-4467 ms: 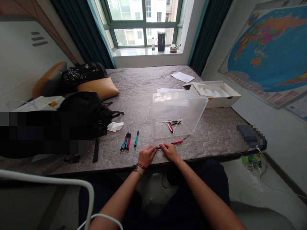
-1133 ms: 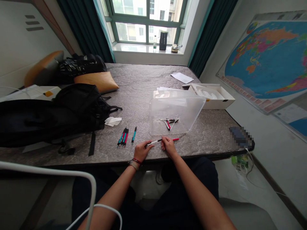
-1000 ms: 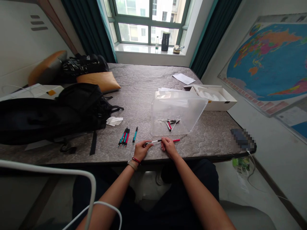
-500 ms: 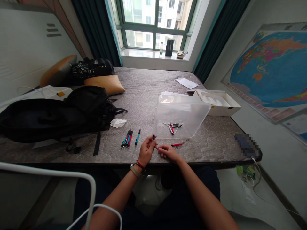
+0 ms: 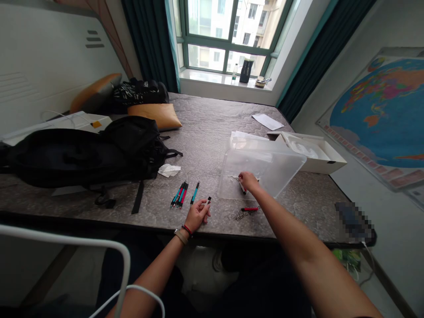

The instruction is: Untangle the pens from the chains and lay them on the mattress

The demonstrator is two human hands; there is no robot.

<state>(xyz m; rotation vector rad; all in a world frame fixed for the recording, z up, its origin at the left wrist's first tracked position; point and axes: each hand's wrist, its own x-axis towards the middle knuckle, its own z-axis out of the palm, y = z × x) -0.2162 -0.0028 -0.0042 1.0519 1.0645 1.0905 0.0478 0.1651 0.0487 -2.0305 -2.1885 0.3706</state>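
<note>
My left hand (image 5: 198, 213) rests near the front edge of the mattress, its fingers closed round a small pen part (image 5: 209, 200) with a black end. My right hand (image 5: 249, 181) reaches into the clear plastic bin (image 5: 281, 170), which lies on its side. Its fingers are pinched together over the loose pen parts (image 5: 244, 190); what they grip, if anything, is hidden. In front of the bin lies a red pen piece (image 5: 249, 209). Left of my left hand are a single teal pen (image 5: 195, 192) and a bunch of teal and red pens (image 5: 179, 194).
A black backpack (image 5: 132, 150) and a crumpled tissue (image 5: 169, 170) lie at the left. Behind the bin are an open white box (image 5: 327, 165) and a paper sheet (image 5: 267, 122). A phone (image 5: 354, 221) with a cable lies at the right edge. A white tube rail (image 5: 66, 236) crosses the lower left.
My right hand has left my left hand's side and gone forward into the clear bin. My left hand has moved slightly left and lower, still with the pen part. The camera view has shifted and tilted.
</note>
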